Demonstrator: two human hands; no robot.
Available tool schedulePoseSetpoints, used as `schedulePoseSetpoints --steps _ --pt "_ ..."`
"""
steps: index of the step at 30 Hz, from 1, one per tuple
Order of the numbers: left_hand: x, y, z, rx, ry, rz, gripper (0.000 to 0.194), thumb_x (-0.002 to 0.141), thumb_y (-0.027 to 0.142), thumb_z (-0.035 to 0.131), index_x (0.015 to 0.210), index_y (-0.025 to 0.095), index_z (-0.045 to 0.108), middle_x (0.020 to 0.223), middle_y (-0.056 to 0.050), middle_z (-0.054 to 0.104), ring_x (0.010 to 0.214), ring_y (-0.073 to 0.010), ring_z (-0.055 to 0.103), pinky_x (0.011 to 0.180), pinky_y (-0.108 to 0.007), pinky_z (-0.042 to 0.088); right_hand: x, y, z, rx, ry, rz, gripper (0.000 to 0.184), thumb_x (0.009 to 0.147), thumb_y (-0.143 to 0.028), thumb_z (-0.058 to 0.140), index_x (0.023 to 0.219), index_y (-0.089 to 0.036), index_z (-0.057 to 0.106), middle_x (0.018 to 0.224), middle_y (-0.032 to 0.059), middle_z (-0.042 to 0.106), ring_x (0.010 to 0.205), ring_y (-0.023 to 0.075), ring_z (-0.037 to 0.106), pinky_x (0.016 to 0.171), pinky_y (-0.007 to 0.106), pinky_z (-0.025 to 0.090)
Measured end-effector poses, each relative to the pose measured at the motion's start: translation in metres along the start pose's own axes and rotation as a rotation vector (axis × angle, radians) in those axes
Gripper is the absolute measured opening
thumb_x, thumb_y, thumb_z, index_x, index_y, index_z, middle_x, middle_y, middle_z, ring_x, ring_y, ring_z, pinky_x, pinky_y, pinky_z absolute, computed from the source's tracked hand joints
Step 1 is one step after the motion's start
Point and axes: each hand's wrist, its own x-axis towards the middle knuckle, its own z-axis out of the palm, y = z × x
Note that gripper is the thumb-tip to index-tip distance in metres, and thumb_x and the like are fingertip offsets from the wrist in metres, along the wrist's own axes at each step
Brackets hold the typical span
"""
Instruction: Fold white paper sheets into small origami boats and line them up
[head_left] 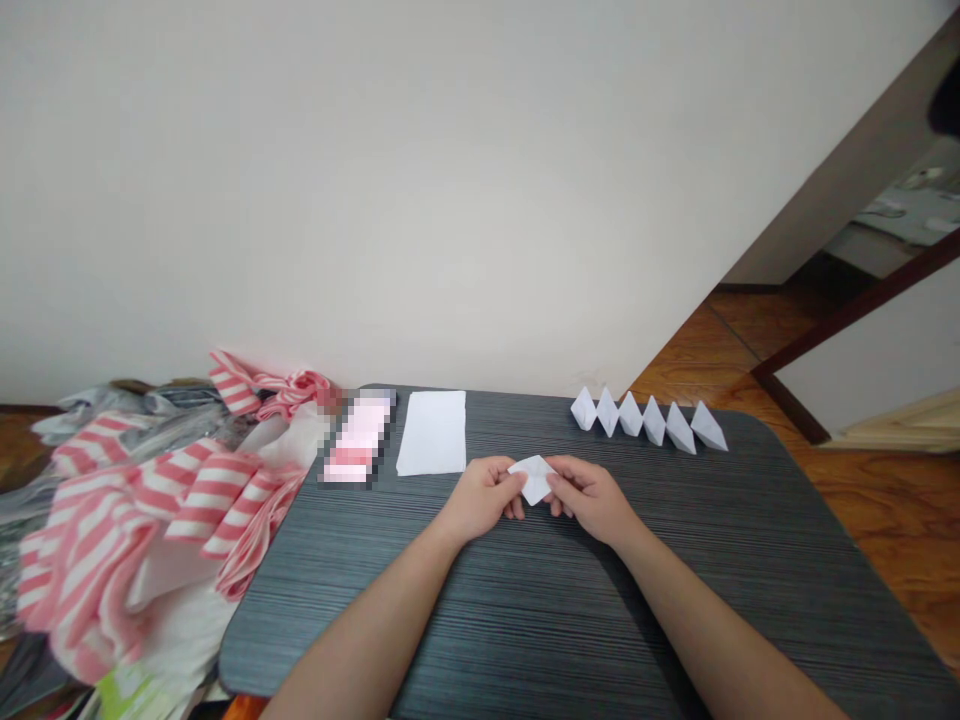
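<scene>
A small folded piece of white paper, roughly diamond-shaped, is held between both hands above the dark table. My left hand pinches its left corner, thumb on top and fingers beneath. On the opposite corner, my right hand grips in the same way. Several folded white paper boats stand in a row at the back right of the table. To the left of my hands lies a stack of white paper sheets.
The dark wood-grain table stands against a pale wall. A blurred-out pinkish item lies at its back left. Left of the table is a heap of pink-and-white striped cloth. Wooden flooring shows on the right.
</scene>
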Motion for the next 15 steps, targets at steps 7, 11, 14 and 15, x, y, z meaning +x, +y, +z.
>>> schedulePoseSetpoints --steps 7,11,14,15 --pt "-0.0042 -0.0017 0.0031 0.162 0.010 0.028 0.030 0.085 0.036 0.046 0.072 0.012 0.059 0.054 -0.002 0.059 0.048 -0.0091 0.052 0.047 -0.018 0.037 0.0004 0.0018 0.0020 -0.151 0.002 0.048 0.019 0.085 -0.033 0.053 0.086 -0.015 0.060 0.060 -0.0012 0.058 0.047 0.0096 0.054 0.046 0.020 0.041" --pt "-0.0046 -0.0015 0.0034 0.191 0.012 0.028 0.030 0.084 0.037 0.046 0.073 0.013 0.060 0.054 -0.001 0.059 0.048 -0.0093 0.052 0.047 -0.018 0.035 0.0014 0.0005 0.0042 -0.157 0.019 0.056 0.020 0.085 -0.034 0.051 0.084 -0.016 0.058 0.061 -0.0015 0.058 0.046 0.0093 0.053 0.045 0.020 0.041" --pt "-0.0040 -0.0003 0.0032 0.166 0.011 0.019 0.029 0.083 0.038 0.048 0.073 0.013 0.059 0.054 -0.001 0.059 0.048 -0.0098 0.053 0.047 -0.019 0.035 0.0017 -0.0031 0.0053 -0.115 0.027 0.056 0.020 0.086 -0.035 0.050 0.087 -0.016 0.057 0.059 -0.0022 0.058 0.045 0.0095 0.053 0.045 0.020 0.041" --pt "-0.0038 0.0002 0.0032 0.154 0.009 0.015 0.029 0.083 0.038 0.048 0.073 0.013 0.059 0.054 -0.001 0.059 0.048 -0.0099 0.053 0.047 -0.019 0.036 0.0018 -0.0040 0.0056 -0.102 0.027 0.057 0.020 0.086 -0.035 0.049 0.087 -0.016 0.057 0.058 -0.0025 0.057 0.045 0.0095 0.053 0.044 0.020 0.040"
